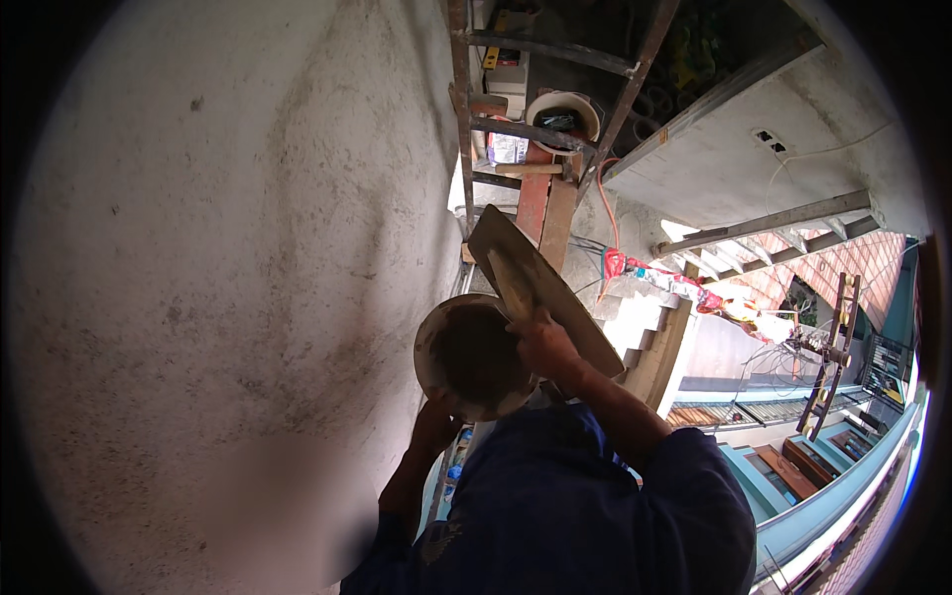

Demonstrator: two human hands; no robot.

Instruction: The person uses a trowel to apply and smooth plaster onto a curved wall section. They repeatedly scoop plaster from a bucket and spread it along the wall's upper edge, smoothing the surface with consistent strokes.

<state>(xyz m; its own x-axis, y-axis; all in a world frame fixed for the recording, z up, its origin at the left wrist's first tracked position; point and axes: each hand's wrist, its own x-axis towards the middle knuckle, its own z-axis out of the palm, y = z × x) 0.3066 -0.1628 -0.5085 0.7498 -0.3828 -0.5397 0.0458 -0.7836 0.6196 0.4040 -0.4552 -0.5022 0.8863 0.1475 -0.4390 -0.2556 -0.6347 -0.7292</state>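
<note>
My right hand (548, 347) is closed round the handle of a long rectangular plastering float (565, 295). The float is tilted, with its handle side up, and lies partly over a round bucket (426, 355). My left hand (436, 420) grips the near rim of this bucket, its fingertips partly hidden. Dried mortar stains the bucket's pale rim and inner wall. A dark mass fills its shaded inside; how deep it reaches I cannot tell. Close by on the left rises a rough, grey-white plastered wall (228, 248).
Ahead stands a metal ladder-like frame (462, 109). Another bucket (535, 104) with dark things in it sits near red and brown planks (533, 206). A red hose (613, 213) hangs right of the planks. Farther right are wrapped cables (684, 286) and a wooden ladder (835, 357).
</note>
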